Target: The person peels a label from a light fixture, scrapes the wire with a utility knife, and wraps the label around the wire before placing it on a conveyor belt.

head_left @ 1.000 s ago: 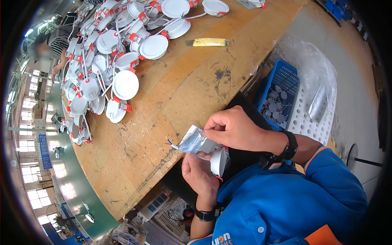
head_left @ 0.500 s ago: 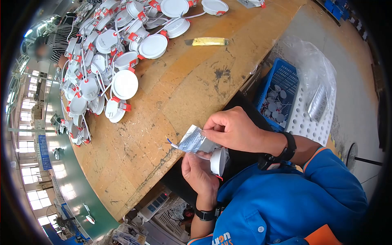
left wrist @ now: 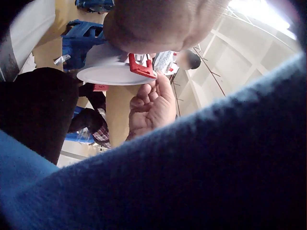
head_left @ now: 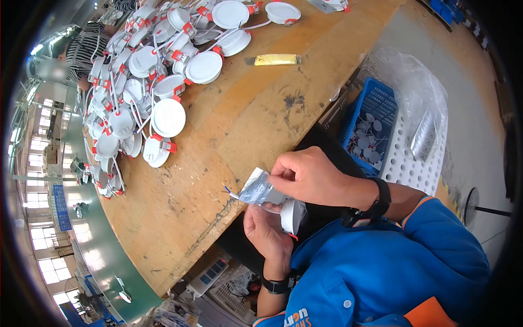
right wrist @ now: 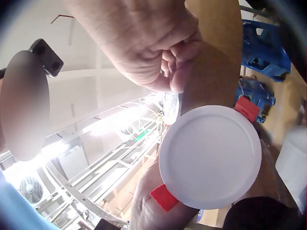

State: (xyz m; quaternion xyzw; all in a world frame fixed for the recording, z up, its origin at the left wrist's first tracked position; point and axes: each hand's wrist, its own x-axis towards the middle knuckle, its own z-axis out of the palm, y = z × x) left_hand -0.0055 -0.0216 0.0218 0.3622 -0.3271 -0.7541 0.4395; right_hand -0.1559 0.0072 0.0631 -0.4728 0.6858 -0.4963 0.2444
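Note:
A round white lamp (head_left: pixel 291 216) with red clips stands on edge against the left hand (head_left: pixel 267 234), whose curled fingers grip it and its cable, partly hidden under a crinkled silver sheet (head_left: pixel 255 188). Blue and brown wire ends stick out past the sheet's left side. The right hand (head_left: pixel 313 177) pinches the sheet's upper right edge between thumb and bent fingers. In the right wrist view the lamp's face (right wrist: pixel 210 157) covers part of the left hand (right wrist: pixel 160 203), below the right hand (right wrist: pixel 144 43). The left wrist view shows the lamp edge-on (left wrist: pixel 110 74) with a red clip (left wrist: pixel 142 67).
Many similar lamps (head_left: pixel 169 117) lie heaped on the wooden table (head_left: pixel 218 141), near a yellow-wrapped cutter (head_left: pixel 275 59). A blue basket (head_left: pixel 354 117) of small parts and a white perforated crate (head_left: pixel 408 177) stand beyond the table edge. Another person (head_left: pixel 84 52) is at the far left.
The head view has tilted slightly. My right hand has shifted a little, its fingers staying at the sheet's edge. The lamp, sheet and left hand are nearly unchanged.

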